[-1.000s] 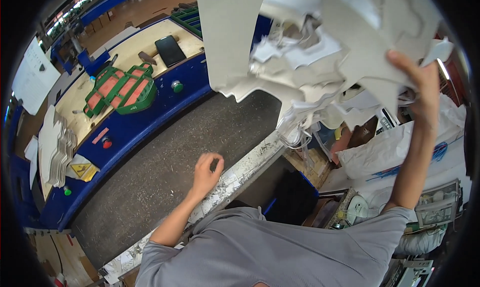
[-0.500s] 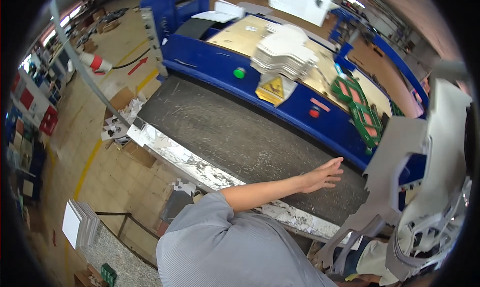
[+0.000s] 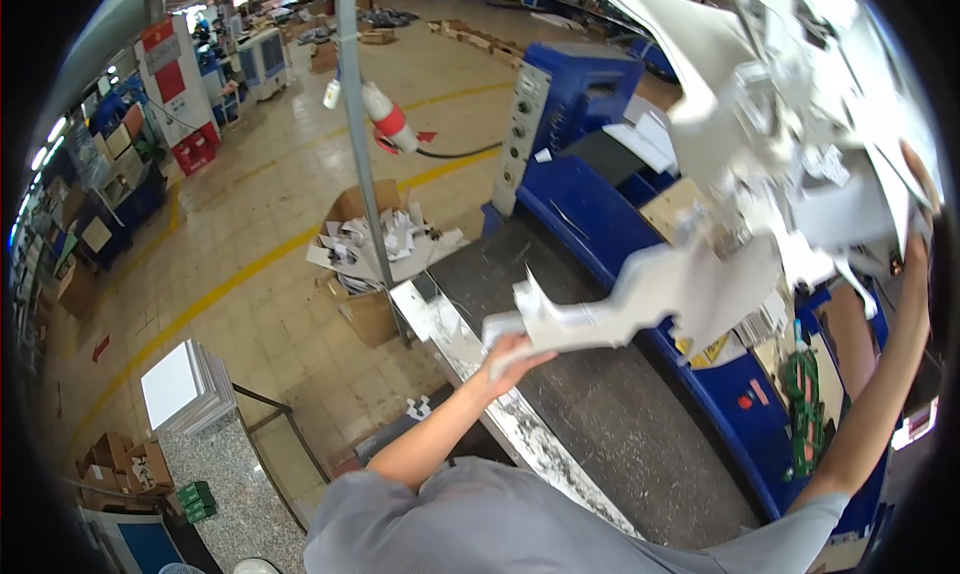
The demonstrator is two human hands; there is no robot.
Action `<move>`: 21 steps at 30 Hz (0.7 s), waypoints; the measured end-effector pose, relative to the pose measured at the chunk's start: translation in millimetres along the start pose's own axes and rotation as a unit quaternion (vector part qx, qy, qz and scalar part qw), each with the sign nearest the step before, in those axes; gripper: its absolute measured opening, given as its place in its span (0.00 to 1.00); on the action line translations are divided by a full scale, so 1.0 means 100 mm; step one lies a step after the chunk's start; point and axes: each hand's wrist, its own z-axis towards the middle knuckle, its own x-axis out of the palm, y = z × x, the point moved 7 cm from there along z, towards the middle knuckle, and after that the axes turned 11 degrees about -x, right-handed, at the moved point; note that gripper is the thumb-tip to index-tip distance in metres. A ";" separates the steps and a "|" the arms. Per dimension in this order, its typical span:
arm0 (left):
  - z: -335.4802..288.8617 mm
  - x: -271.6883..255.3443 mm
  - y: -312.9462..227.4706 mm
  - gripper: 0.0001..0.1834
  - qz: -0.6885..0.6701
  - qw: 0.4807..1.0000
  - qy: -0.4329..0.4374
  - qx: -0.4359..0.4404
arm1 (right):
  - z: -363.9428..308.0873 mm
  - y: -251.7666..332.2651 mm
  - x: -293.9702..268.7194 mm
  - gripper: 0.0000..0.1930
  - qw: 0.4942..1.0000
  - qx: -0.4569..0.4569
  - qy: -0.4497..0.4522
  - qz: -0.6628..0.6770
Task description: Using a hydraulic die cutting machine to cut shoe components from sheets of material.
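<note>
A large tangle of white and grey die-cut scrap sheets [image 3: 640, 309], with cut-out edges, hangs in the air over the black machine bed [image 3: 640, 424]. My left hand [image 3: 510, 362] is closed around the near left end of this scrap, above the bed's metal edge. On the far right my right hand [image 3: 918, 236] is raised and grips the upper part of the same scrap, its fingers partly hidden by the sheets. The upper sheets are smeared by motion. Behind them, partly covered, lies a stack of cut white pieces [image 3: 765, 319] on the blue machine [image 3: 590, 214].
Green cutting dies [image 3: 803, 404] lie near a red button [image 3: 746, 400]. A grey pole [image 3: 357, 124] rises beside a cardboard box [image 3: 365, 314] of scraps. At the left, a stack of white sheets [image 3: 185, 389] rests on a speckled table [image 3: 225, 474].
My view has swung left. The scrap has moved from the right side up over the bed. My left hand, open above the bed before, now holds one end of it.
</note>
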 end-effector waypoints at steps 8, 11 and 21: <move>-1.24 -1.41 -0.95 0.30 -0.019 0.940 -0.328 0.094 | 2.06 -1.88 0.86 0.21 0.923 0.130 -0.143 0.333; -1.97 -1.70 -0.99 0.27 -0.052 0.882 -0.446 0.144 | 2.26 -1.92 1.59 0.19 0.855 0.112 -0.272 0.428; -0.73 -2.69 -2.82 0.30 0.293 0.718 -0.550 0.311 | 1.65 -1.94 4.17 0.24 0.763 0.192 -0.478 0.391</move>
